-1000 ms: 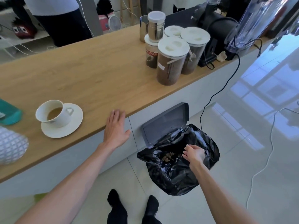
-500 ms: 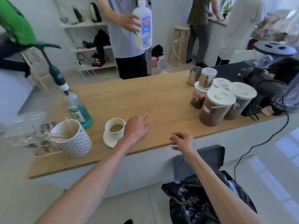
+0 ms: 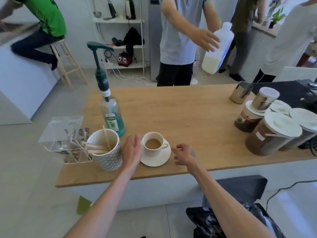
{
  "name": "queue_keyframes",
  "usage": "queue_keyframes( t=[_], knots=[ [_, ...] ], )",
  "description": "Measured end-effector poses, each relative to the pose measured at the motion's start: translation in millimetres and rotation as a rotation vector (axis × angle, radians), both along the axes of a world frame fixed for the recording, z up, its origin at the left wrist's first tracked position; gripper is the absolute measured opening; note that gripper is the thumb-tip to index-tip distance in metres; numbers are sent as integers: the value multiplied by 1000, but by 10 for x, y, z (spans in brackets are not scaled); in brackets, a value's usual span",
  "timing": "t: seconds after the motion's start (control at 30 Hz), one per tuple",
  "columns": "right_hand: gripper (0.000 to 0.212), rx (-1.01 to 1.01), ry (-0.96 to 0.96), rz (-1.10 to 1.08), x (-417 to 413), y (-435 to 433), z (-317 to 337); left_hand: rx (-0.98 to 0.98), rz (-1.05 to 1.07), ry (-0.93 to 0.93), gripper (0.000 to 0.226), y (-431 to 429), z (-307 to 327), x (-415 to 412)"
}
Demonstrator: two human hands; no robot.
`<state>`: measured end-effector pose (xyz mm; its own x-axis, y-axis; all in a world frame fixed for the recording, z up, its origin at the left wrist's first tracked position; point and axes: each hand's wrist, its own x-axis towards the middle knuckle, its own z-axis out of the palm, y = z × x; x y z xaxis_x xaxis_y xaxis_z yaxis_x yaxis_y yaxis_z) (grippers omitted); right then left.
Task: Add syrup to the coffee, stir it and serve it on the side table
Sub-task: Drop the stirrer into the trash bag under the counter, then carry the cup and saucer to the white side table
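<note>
A white cup of milky coffee [image 3: 153, 143] stands on a white saucer [image 3: 157, 159] near the front edge of the wooden counter [image 3: 180, 114]. My left hand [image 3: 132, 150] is open at the saucer's left rim, fingers close to the cup. Just right of the saucer, my right hand [image 3: 184, 154] hovers with fingers loosely curled and nothing in it. A syrup bottle [image 3: 111, 115] with a green pump and blue-green liquid stands behind the cup to the left. A patterned mug [image 3: 105, 150] holding wooden stirrers sits left of my left hand.
A clear acrylic holder [image 3: 63, 134] sits at the counter's left end. Coffee jars [image 3: 271, 133] and a steel pitcher [image 3: 241, 92] crowd the right. A person [image 3: 178, 40] across the counter holds a milk jug [image 3: 217, 50]. A bin with a black bag [image 3: 231, 219] stands by my right arm.
My right hand came up from the bin to the counter beside the saucer. My left hand moved along the counter to the cup. The view swung up from the bin.
</note>
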<state>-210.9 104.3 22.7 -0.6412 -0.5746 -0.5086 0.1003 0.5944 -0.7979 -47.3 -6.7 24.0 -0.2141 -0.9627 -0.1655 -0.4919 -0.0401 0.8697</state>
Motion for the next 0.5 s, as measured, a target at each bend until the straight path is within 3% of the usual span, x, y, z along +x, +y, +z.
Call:
queue_keyframes(
  t=[0.13, 0.23, 0.33, 0.5],
  knots=[
    [43, 69, 17, 5, -10, -140, -181, 126, 40, 18, 55, -106, -157, -6],
    [42, 103, 79, 17, 12, -207, -266, 142, 41, -67, 42, -169, -251, -7],
    [26, 146, 153, 17, 23, -272, -308, 144, -6, -183, 27, -250, -313, -32],
    [19, 147, 208, -7, 29, -354, -442, 92, -100, -324, 20, -366, -375, -88]
  ],
)
